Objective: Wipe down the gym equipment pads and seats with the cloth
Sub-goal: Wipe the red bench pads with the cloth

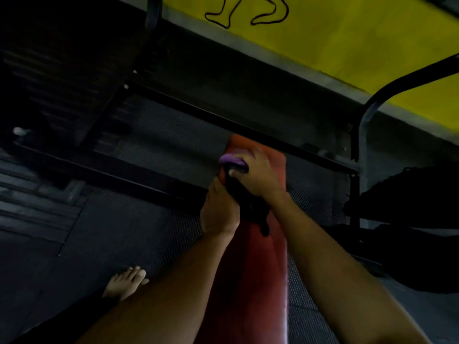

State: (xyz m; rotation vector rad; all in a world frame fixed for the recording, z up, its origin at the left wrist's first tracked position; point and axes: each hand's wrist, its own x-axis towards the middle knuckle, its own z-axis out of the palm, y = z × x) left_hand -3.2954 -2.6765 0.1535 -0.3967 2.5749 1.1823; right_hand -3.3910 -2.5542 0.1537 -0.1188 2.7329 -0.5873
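A long red bench pad [250,269] runs up the middle. A purple cloth [232,160] and a black cloth [244,202] sit near its far end. Below is a dark bumpy floor mat [159,150] with a bare foot [126,281] on it.

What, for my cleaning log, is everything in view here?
bench pad: one, red, centre, running under the hands
cloth: one, black, gripped over the pad
purple item: one, purple, pad's far end; unclear what it is
frame bars: several, black, crossing behind the pad
curved bar: one, black, right
wall: one, yellow with black foot outlines, top
floor mat: one, dark, textured, beneath
foot: one, bare, lower left
left hand: one, grips cloth's lower part
right hand: one, grips cloth's upper part
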